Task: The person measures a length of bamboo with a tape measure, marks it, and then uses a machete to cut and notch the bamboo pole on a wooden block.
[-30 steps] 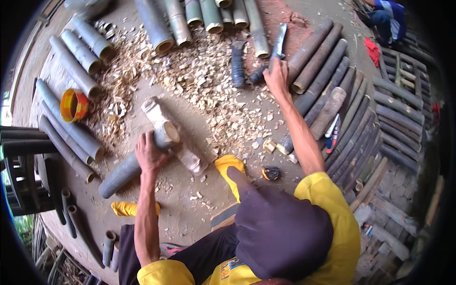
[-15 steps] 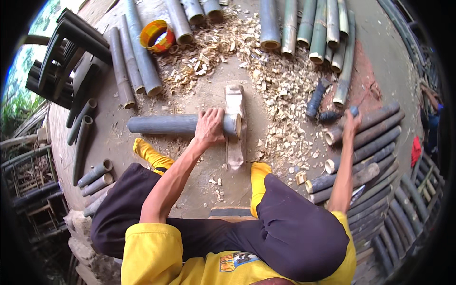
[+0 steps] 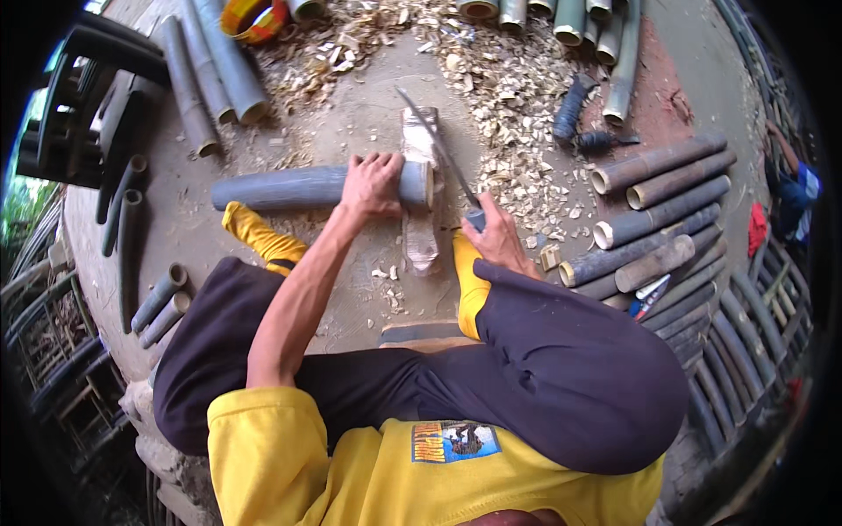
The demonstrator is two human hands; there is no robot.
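My left hand (image 3: 372, 186) grips a dark bamboo tube (image 3: 281, 188) near its cut right end. The tube lies crosswise, that end resting on a worn wooden block (image 3: 421, 235) on the ground. In my right hand (image 3: 502, 235) is a long-bladed knife (image 3: 453, 168), held by its blue-wrapped handle. Its thin, slightly curved blade slants up and to the left, just right of the tube's end and over the block's far part. I cannot tell whether the blade touches the block.
Wood chips (image 3: 509, 131) cover the ground ahead and right. Cut bamboo tubes (image 3: 671, 216) are stacked at the right, with more at the far side and left. A dark wrapped tool (image 3: 572, 112) lies beyond the chips. A yellow-orange tape roll (image 3: 254, 19) sits far left. Another person (image 3: 796, 197) is at far right.
My right hand has come from the stacked tubes at the right to beside the block, bringing the knife into clear sight. My left hand stays on the tube. The whole view has shifted.
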